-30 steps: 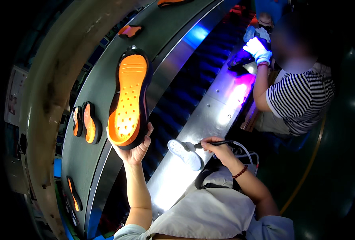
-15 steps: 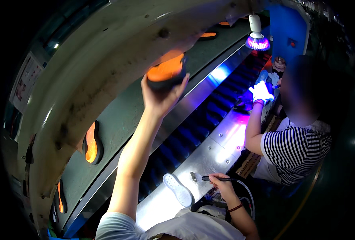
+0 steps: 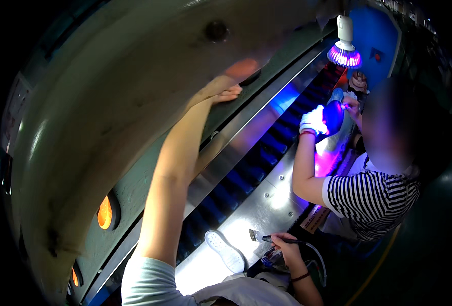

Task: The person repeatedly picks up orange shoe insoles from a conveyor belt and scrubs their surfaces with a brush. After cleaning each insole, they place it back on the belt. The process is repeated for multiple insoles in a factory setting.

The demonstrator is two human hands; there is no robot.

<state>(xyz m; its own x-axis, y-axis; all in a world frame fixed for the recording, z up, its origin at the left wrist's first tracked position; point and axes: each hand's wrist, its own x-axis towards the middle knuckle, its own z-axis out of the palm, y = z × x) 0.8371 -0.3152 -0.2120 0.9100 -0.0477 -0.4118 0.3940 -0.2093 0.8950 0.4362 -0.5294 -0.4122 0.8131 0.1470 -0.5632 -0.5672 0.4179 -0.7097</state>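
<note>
My left hand (image 3: 228,94) reaches out over the green conveyor belt, its fingers stretched out and partly behind the pale curved guard. Just beyond the fingertips lies an orange-and-black shoe sole (image 3: 250,77), mostly hidden by the guard's edge. My right hand (image 3: 286,246) is closed round the black handle of a brush (image 3: 277,238) with a flat head and a pale hose running from its rear end. To the left of the brush, on the metal ledge, rests a white shoe sole (image 3: 225,251).
The pale curved guard (image 3: 109,97) overhangs the belt (image 3: 149,188). Another orange-and-black sole (image 3: 108,211) lies on the belt. Dark rollers (image 3: 246,178) run beside the metal ledge (image 3: 272,199). At right, a co-worker in a striped shirt (image 3: 374,204) handles a dark sole under a purple lamp (image 3: 344,53).
My left hand has moved farther over the belt, and the orange-and-black sole has gone from its grasp to the belt. The co-worker now holds a dark sole up. The view has shifted.
</note>
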